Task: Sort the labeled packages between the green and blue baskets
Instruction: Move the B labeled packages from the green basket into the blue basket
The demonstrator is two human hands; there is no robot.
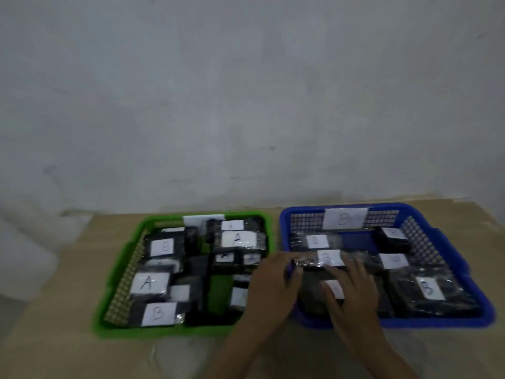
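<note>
While both hands are reached into the blue basket (464,266), a long black package with a white B label (318,260) is held between them near the basket's 9 o'clock wall. The left hand (270,280) is closed on the package's left end, thumb and fingers pinched around it over the basket's rim. The right hand (349,283) is laid with spread fingers over the package's right part and over a second labelled package (334,288) just below it; whether anything is truly gripped by this hand cannot be told, since the frame is blurred.

Further black packages with white labels are seen in the blue basket: one (315,241) at 10 o'clock, one (393,237) at 1 o'clock, one (395,260) toward 3 o'clock, and a large one marked B (430,288) at 4 o'clock. A white card marked B (345,218) is fixed to the basket's 12 o'clock wall.

The green basket (120,269) is set just beside the blue one, at its 9 o'clock, on a tan tabletop (54,337). It is crowded with black packages: labels reading A (149,283) at 8 o'clock and A (238,238) at 1 o'clock, and labels reading B (159,313) at 7 o'clock and B (161,247) at 10 o'clock can be made out; other labels are too blurred to read. A grey-white wall (246,91) is seen behind the table.
</note>
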